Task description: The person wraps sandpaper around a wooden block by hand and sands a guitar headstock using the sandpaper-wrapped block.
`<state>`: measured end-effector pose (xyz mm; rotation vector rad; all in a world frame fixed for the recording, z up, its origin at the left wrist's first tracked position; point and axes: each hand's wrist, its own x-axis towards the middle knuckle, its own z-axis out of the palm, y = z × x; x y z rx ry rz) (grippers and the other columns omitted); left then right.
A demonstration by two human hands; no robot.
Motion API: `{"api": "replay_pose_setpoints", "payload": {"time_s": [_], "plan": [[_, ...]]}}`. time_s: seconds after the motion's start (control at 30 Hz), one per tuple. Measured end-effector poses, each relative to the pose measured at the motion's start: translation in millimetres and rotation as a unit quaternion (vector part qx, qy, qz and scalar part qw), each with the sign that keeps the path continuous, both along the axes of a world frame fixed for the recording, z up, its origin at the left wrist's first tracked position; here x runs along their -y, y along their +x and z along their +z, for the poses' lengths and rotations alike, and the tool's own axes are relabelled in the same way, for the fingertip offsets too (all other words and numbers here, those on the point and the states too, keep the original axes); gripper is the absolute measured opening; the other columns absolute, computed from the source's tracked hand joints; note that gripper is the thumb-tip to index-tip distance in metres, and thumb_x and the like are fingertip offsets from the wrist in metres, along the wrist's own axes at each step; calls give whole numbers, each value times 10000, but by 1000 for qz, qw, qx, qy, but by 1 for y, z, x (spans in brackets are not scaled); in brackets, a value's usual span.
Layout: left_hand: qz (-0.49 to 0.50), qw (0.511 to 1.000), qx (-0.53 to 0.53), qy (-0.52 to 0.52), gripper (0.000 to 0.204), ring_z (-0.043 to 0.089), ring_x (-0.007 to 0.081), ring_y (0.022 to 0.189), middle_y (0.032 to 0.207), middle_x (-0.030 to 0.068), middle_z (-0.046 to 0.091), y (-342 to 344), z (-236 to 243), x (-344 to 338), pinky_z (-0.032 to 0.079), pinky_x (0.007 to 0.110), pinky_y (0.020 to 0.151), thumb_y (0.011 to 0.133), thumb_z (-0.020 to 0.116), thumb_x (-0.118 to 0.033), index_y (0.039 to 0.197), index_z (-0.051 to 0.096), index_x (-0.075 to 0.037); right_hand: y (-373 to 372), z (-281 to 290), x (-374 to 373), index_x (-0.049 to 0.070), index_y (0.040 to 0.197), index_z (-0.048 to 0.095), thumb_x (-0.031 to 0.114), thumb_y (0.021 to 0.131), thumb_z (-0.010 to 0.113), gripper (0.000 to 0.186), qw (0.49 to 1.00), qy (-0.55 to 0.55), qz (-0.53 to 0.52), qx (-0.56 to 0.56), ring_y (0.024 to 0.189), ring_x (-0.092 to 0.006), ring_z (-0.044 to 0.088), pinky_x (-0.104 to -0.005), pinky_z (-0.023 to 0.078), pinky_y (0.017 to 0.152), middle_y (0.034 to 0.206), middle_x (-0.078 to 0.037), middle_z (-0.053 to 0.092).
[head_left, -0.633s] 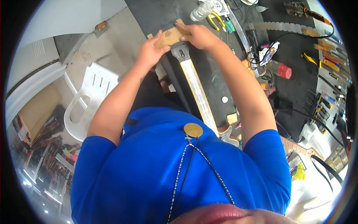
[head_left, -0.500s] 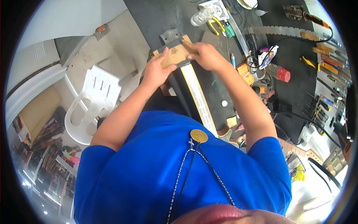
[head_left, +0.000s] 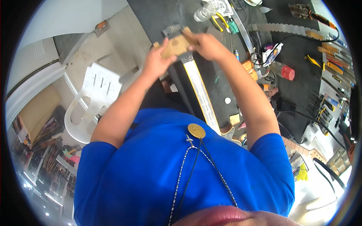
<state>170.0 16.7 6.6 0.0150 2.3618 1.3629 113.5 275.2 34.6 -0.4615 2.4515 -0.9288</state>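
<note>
A flat tan wooden block (head_left: 176,46) is held level between my two hands over the near edge of the dark bench. My left hand (head_left: 156,59) is closed on its left end, thumb along the near side. Around the right end, the fingers of my right hand (head_left: 206,46) are wrapped. Just beyond the block, a grey metal plate with holes (head_left: 172,29) shows partly. A long white, yellow-edged bar (head_left: 201,96) runs from below the block toward my body. What lies directly beneath the block is hidden.
Right of my hands on the bench lie yellow-handled pliers (head_left: 217,23), a clear coil-like object (head_left: 204,13), a long metal straightedge (head_left: 241,28) and a red-lidded container (head_left: 287,73). Several hand tools line the far right. A white plastic chair (head_left: 98,84) stands at left.
Both hands and the wooden block have shifted slightly away from me and a little left. The grip on the block stays the same.
</note>
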Motion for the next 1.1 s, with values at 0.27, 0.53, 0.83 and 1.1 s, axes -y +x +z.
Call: {"api": "replay_pose_setpoints", "payload": {"time_s": [0.27, 0.53, 0.83, 1.1], "plan": [[16, 999, -16, -46, 838, 732, 248, 1158, 1305, 216, 743, 7, -7, 1, 542, 356, 1025, 881, 906, -361, 1606, 535, -165, 2, 18, 8, 199, 1590, 544, 233, 974, 771, 658, 998, 33, 2, 49, 1136, -435, 698, -467, 542, 970, 1277, -238, 728], [48, 999, 1, 25, 789, 700, 386, 1209, 1280, 249, 714, 10, -8, -5, 552, 437, 1037, 838, 915, -360, 1534, 609, -146, 17, 20, 32, 172, 1554, 551, 422, 934, 795, 711, 996, 58, -49, -36, 1048, -460, 689, -497, 559, 952, 1181, -266, 673], [78, 994, 6, 74, 775, 694, 380, 1239, 1329, 241, 713, 10, -9, -4, 549, 451, 1060, 821, 930, -276, 1506, 614, -99, 26, -1, 31, 226, 1515, 632, 564, 913, 771, 704, 992, 83, -46, -88, 939, -427, 723, -502, 599, 843, 1103, -260, 655], [91, 984, 133, 77, 790, 771, 244, 997, 1156, 196, 792, -48, 5, 0, 605, 381, 889, 844, 924, -268, 1550, 596, -133, -34, -23, 45, 256, 1522, 632, 611, 951, 713, 678, 982, 129, -33, -132, 929, -403, 713, -484, 585, 855, 1035, -210, 657]]}}
